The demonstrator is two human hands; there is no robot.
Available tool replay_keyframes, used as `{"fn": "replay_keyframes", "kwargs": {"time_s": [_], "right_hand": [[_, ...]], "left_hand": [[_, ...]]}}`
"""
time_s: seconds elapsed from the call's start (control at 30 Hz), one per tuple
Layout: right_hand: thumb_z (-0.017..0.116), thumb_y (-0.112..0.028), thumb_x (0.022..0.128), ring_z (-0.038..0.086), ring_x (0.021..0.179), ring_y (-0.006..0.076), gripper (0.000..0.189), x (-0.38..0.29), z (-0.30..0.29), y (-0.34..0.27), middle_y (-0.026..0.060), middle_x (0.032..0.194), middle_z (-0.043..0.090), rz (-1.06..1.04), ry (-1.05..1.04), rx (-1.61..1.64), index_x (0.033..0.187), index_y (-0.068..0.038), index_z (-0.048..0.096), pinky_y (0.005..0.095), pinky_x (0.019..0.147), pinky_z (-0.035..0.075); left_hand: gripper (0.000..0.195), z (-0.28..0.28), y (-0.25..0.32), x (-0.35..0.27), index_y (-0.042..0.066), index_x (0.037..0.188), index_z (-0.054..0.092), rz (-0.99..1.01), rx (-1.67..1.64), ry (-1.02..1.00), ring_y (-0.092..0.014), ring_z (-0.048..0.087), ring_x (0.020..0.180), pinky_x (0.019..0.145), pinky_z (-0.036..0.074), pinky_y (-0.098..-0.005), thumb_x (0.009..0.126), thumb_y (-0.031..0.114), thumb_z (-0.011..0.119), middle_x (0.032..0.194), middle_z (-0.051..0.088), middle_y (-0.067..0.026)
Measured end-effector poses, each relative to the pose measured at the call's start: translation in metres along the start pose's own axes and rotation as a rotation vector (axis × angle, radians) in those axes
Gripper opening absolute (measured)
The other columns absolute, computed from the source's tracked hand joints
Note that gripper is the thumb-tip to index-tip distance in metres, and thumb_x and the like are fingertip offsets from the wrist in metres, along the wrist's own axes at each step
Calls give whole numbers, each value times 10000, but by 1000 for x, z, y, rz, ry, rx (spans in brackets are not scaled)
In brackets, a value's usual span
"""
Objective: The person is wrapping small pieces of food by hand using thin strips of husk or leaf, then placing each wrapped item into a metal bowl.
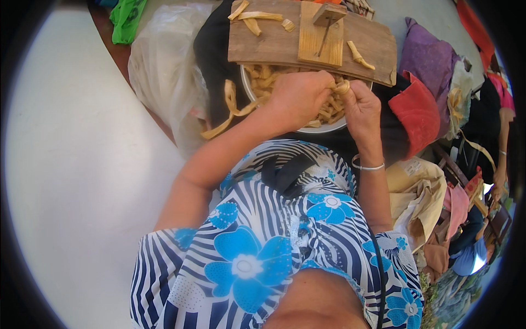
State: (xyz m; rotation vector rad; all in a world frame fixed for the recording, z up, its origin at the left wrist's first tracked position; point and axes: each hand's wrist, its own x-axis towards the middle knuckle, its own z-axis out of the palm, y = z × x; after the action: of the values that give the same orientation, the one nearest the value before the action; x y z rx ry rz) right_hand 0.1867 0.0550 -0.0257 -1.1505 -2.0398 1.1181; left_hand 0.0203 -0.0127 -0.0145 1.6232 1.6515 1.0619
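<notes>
My left hand and my right hand meet over a white-rimmed basin. Between their fingertips they pinch a tan, flat plant-fibre strip, which is folded into a small loop or knot. Another stretch of tan strip curls out on the left, past my left wrist; whether it is the same piece is hidden by the hand. Inside the basin lie many short, knotted-looking tan pieces. Just beyond my hands a wooden board spans the basin's far side.
On the board, a small wooden block with a thin metal spike stands among loose strip scraps. A clear plastic bag is at left, red cloth and a purple bag at right. Another person's arm shows far right.
</notes>
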Motion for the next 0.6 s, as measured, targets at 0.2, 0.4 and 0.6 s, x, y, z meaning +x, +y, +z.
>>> {"fn": "replay_keyframes", "kwargs": {"time_s": [0.2,0.4,0.6], "right_hand": [[544,-231,953,580,876,135,248,-18,8,-12,57,1018,637,599,-259,1018,1042,-19,637,266,791,455],[591,-132,917,589,987,160,237,-14,4,-2,75,1157,591,607,-310,1275,1094,21,627,298,839,482],[611,-28,842,556,1028,186,110,-7,8,-11,106,1185,560,140,41,379,893,56,661,284,854,443]], "left_hand": [[212,12,-5,-7,60,992,637,305,185,181,-277,617,780,669,507,-322,794,33,565,909,619,-95],[217,24,1,-13,23,997,616,221,-160,228,-292,603,813,702,492,-319,782,51,616,931,605,-110],[186,16,14,5,2,978,579,-35,-169,91,-275,573,735,669,464,-337,824,105,589,847,596,-114]]}}
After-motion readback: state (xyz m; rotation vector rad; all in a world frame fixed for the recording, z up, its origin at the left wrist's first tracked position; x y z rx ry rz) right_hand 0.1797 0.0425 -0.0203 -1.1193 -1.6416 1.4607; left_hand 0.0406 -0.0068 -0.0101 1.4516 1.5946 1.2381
